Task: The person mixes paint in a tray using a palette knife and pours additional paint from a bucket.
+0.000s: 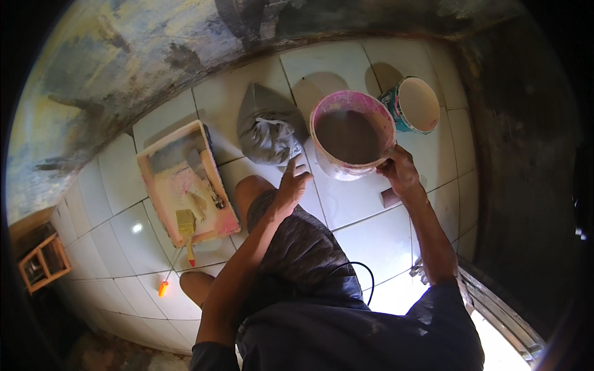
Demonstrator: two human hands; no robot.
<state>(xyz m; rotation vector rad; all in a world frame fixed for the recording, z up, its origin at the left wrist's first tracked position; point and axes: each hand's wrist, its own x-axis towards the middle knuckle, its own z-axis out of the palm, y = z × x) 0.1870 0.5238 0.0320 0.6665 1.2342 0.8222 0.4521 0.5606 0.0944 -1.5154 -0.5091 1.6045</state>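
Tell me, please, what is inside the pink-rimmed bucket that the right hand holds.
The bucket holds grey-brown material, its surface below the rim. The bottom and anything beneath that surface are covered, so cannot be seen.

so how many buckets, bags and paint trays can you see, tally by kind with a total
Buckets: 2, one pink-rimmed bucket and one smaller teal bucket
Bags: 1, a grey bag
Paint trays: 1, a paint-smeared tray
Total: 4
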